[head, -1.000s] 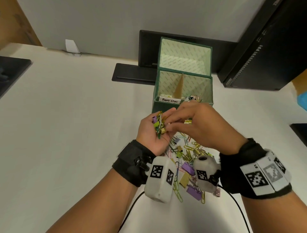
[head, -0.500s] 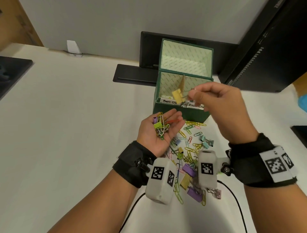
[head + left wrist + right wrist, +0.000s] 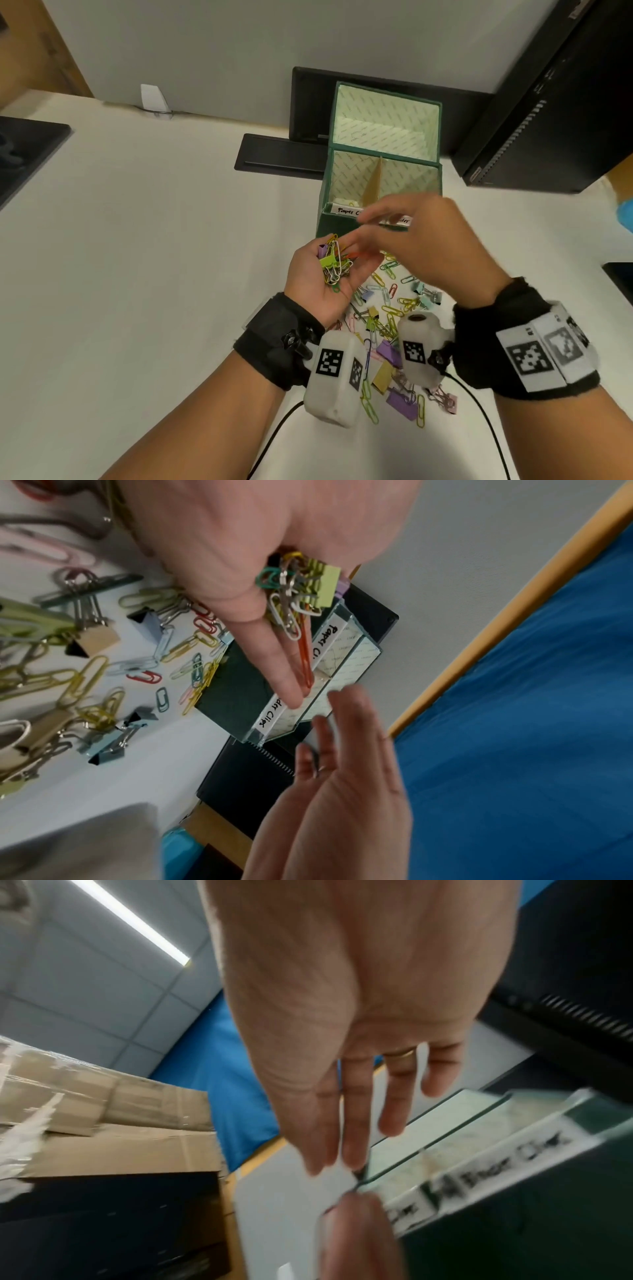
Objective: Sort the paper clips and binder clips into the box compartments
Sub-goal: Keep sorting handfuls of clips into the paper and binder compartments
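My left hand lies palm up with a small heap of paper clips and binder clips resting in it; the left wrist view shows that heap against nearly straight fingers. My right hand hovers empty, fingers spread, just in front of the green box and right of the left palm. The right wrist view shows the right hand's straight fingers holding nothing. A cardboard divider splits the box into a left compartment labelled paper clips and a right one labelled binder clips. Loose clips litter the table under both wrists.
The box's lid stands open behind it. A black monitor base lies left of the box, and a black computer tower stands to its right. A dark device sits at the table's left edge. A cable trails towards me.
The right hand took a yellow binder clip from the left palm and carried it over the box. Now it is empty and has drawn back towards the left palm.
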